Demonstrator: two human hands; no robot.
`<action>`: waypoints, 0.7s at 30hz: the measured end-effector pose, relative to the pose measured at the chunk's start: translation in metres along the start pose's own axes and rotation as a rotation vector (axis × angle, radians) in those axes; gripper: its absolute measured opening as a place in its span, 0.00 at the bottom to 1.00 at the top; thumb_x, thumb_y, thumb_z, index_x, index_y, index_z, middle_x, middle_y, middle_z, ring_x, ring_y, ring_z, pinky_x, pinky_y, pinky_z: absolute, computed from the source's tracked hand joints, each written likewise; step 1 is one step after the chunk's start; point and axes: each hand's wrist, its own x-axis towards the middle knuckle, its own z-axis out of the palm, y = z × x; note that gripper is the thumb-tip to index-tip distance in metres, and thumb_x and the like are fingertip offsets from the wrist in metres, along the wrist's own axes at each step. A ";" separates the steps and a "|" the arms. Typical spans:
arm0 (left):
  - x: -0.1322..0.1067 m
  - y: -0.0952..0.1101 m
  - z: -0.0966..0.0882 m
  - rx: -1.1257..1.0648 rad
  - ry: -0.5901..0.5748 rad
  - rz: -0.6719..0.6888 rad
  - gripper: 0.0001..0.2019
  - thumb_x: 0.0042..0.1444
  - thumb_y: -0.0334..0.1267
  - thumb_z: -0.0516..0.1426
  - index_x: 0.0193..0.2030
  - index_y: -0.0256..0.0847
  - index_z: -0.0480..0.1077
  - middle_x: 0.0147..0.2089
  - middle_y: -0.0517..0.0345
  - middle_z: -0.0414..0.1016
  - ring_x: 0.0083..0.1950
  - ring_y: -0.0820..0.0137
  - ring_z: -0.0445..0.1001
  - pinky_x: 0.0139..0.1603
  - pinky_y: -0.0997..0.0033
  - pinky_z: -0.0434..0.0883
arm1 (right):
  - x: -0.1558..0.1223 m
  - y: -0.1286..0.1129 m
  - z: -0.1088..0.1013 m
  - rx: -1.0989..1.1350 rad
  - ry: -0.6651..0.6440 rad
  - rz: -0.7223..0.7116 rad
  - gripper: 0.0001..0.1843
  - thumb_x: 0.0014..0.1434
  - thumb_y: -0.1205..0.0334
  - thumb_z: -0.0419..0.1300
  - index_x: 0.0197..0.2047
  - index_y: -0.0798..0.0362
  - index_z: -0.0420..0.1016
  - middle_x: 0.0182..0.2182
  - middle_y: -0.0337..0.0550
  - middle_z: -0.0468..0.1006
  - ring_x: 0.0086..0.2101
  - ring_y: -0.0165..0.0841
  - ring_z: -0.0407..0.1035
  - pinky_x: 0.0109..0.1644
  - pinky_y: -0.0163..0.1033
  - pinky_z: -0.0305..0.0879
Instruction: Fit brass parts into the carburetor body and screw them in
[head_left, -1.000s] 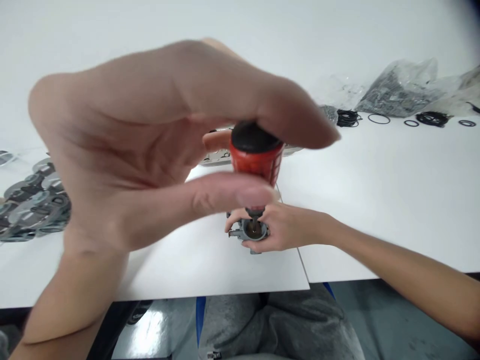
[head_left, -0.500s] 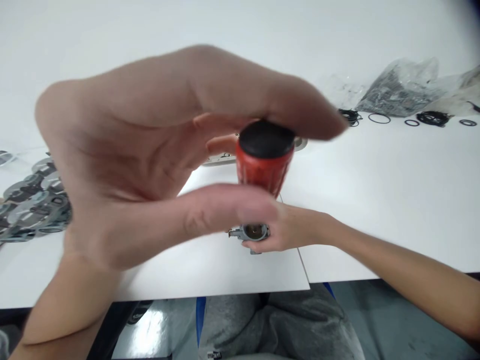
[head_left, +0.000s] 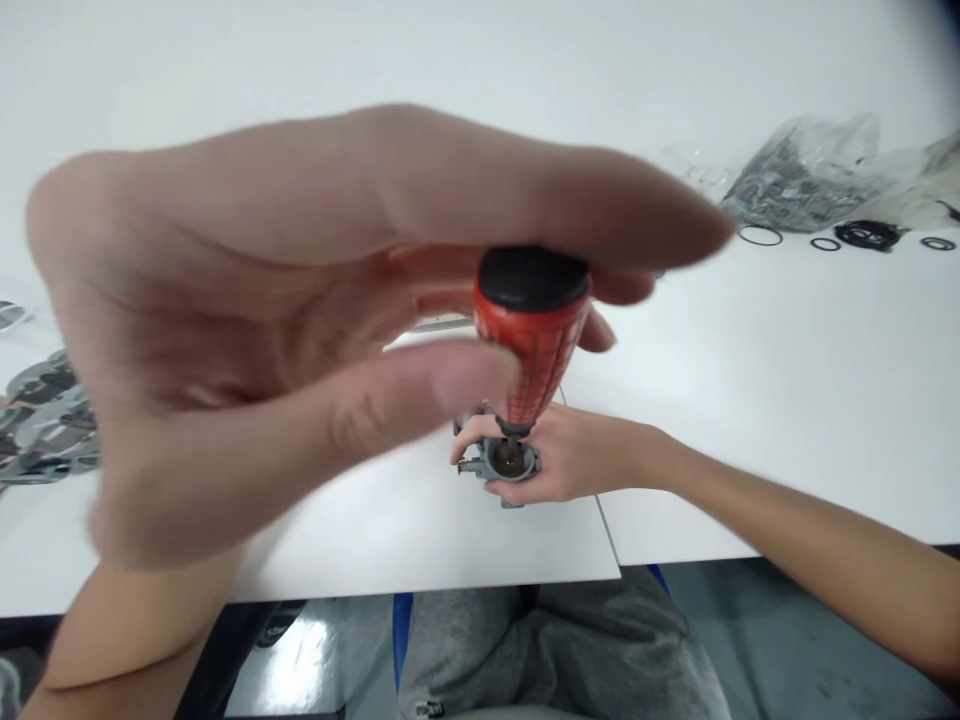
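Close to the camera, my left hand (head_left: pixel 247 330) pinches a screwdriver (head_left: pixel 534 345) with a red handle and black end cap between thumb and fingers. The screwdriver stands nearly upright, its shaft pointing down into the round bore of a small grey metal carburetor body (head_left: pixel 510 462). Whether the tip touches a screw cannot be seen. My right hand (head_left: pixel 562 452) grips the carburetor body from the right, fingers around it, against the white table. A brass-coloured fitting sticks out of its left side.
Several grey metal parts (head_left: pixel 52 420) lie in a pile at the left. Along the back right are a clear plastic bag (head_left: pixel 806 180) of small parts, black rings (head_left: pixel 761 236) and a black coil of rings (head_left: pixel 868 236). A seam and the front edge (head_left: pixel 420 591) cross the white table.
My left thumb and fingers have shifted around the screwdriver handle, the thumb moving left and the forefinger reaching further right. More of the handle shows. My right hand and the carburetor body stay put.
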 end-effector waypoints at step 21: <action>-0.006 -0.007 -0.010 -0.025 0.039 -0.020 0.30 0.54 0.66 0.53 0.58 0.53 0.70 0.44 0.52 0.76 0.60 0.40 0.70 0.51 0.37 0.77 | 0.001 -0.001 -0.002 0.001 -0.013 0.007 0.17 0.57 0.64 0.62 0.51 0.50 0.74 0.61 0.47 0.63 0.61 0.41 0.57 0.69 0.49 0.51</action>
